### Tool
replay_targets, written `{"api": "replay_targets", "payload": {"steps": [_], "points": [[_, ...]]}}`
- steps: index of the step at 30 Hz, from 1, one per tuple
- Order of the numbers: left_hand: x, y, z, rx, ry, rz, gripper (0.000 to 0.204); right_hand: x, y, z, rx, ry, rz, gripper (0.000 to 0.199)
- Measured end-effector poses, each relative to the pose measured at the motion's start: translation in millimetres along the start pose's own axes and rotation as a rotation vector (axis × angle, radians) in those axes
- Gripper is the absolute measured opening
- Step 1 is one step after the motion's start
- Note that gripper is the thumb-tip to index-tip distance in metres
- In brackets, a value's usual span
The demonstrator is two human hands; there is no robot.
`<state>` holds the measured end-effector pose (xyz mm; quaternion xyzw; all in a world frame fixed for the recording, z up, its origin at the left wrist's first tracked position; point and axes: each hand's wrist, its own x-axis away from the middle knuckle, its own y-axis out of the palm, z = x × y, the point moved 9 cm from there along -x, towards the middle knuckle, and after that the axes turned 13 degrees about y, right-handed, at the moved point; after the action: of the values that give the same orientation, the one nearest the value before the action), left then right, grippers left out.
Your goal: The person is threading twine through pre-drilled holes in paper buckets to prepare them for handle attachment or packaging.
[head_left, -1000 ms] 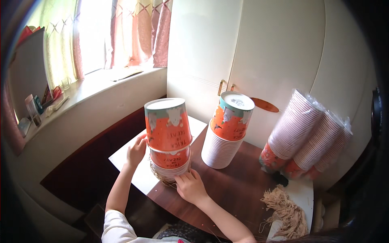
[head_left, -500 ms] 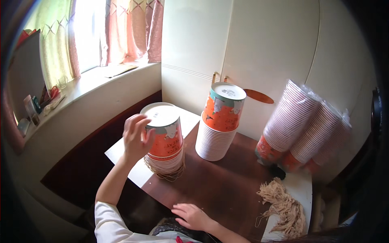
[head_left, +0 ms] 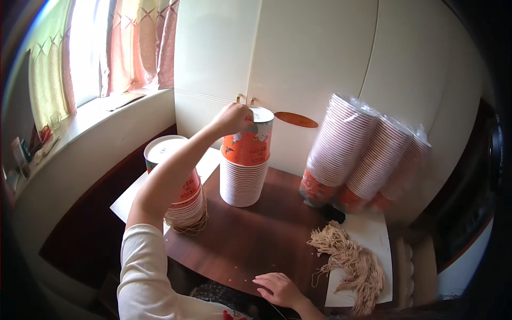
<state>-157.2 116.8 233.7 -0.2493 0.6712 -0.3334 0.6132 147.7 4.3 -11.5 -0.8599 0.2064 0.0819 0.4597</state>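
My left hand (head_left: 236, 118) reaches to the top of the middle stack, its fingers curled at the base rim of an upside-down orange and green paper bucket (head_left: 246, 149). Below that bucket shows a column of nested white rims (head_left: 241, 184). My left forearm partly hides a second stack of upturned paper buckets (head_left: 184, 205) on the left, which has loops of thin tan string (head_left: 186, 229) around its foot. My right hand (head_left: 280, 289) is at the table's near edge, fingers stretched out and holding nothing.
Several plastic-wrapped bucket stacks (head_left: 341, 141) lean at the back right. A bundle of tan strings (head_left: 354, 261) lies on a white board (head_left: 380, 240) at the right of the brown table (head_left: 282, 224), near a small black object (head_left: 333, 214). White cabinet doors (head_left: 314, 58) stand behind.
My left hand has moved right, from beside the left stack to the top of the middle one, and its fingers have curled. The whole view has shifted; my right hand stays near the edge.
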Motion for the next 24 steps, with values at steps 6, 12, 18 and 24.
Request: {"api": "replay_targets", "payload": {"steps": [6, 12, 18, 24], "points": [[-9, -12, 3, 0.001, 0.076, 0.01, 0.012, -8, -36, 6, 0.114, -0.069, 0.046, 0.024], [-19, -27, 5, -0.032, 0.063, 0.019, 0.011, -9, -59, 14, 0.165, -0.07, 0.11, 0.023], [-24, -115, 23, 0.231, -0.169, 0.236, 0.009, -9, -88, 3, 0.273, -0.102, 0.218, 0.023], [30, -158, 69, 0.541, 0.045, 0.643, 0.009, -4, -136, 23, 0.116, 0.066, 0.43, 0.031]]}}
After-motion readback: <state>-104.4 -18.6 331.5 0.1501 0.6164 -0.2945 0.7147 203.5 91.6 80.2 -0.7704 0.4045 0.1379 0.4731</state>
